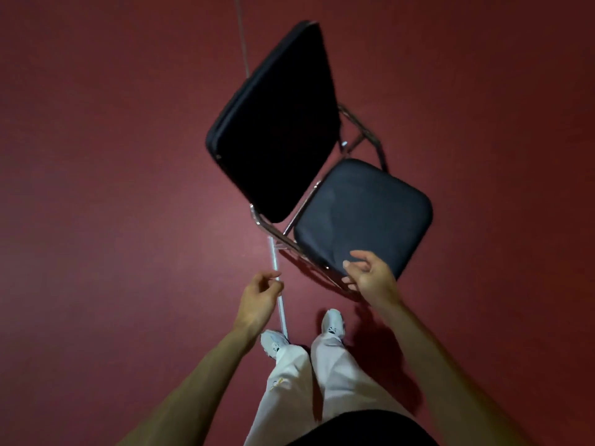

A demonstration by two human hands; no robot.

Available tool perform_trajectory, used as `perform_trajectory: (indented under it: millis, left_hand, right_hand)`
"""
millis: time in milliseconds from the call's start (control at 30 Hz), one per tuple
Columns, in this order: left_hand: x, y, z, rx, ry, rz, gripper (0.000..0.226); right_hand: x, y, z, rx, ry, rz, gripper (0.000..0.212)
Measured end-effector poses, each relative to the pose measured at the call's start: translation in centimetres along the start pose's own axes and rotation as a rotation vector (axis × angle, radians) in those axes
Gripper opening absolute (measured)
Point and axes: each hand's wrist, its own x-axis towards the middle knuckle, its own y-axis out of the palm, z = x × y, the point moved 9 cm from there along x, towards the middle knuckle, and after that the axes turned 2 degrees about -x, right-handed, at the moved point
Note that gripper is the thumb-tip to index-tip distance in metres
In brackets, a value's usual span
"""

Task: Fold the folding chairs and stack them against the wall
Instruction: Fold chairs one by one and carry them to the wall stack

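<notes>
A folding chair with a black padded backrest, a black padded seat and a chrome frame stands unfolded on the red floor just ahead of me. My right hand hovers at the seat's near corner, fingers loosely curled, holding nothing. My left hand hangs to the left of the chair, fingers loosely curled, apart from the frame and holding nothing.
A dark red floor lies all around. A pale line on the floor runs from under the chair to my feet. My white shoes and pale trousers are just behind the chair. No wall is in view.
</notes>
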Motion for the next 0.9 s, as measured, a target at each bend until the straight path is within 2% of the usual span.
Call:
perform_trajectory:
  millis: [200, 400, 500, 600, 700, 767, 900]
  left_hand:
    - [2.9, 3.4, -1.1, 0.153, 0.007, 0.064, 0.019]
    - [9.7, 3.5, 0.5, 0.19, -0.056, 0.018, 0.019]
    - [14.0, 3.4, 2.3, 0.211, -0.073, -0.009, 0.028]
    - [16.9, 3.0, 3.4, 0.144, -0.071, -0.119, 0.053]
    - [20.2, 2.3, 5.0, 0.055, -0.067, -0.251, 0.073]
    - [22.1, 1.7, 6.2, -0.034, -0.08, -0.278, 0.075]
    - [24.3, 1.6, 6.5, -0.102, -0.001, -0.262, 0.069]
  right_hand:
    - [2.5, -2.9, -5.0, 0.101, 0.095, -0.099, 0.036]
    - [6.7, -2.5, -10.5, 0.086, 0.184, -0.161, 0.035]
    - [8.7, -0.7, -14.1, 0.109, 0.284, -0.166, 0.035]
    - [9.8, 0.8, -17.6, 0.243, 0.401, -0.19, 0.017]
    - [11.3, 2.8, -21.7, 0.528, 0.503, -0.179, 0.015]
    - [12.7, 4.2, -24.0, 0.694, 0.527, -0.222, 0.009]
    - [14.1, 5.0, -28.1, 0.695, 0.611, -0.475, 0.009]
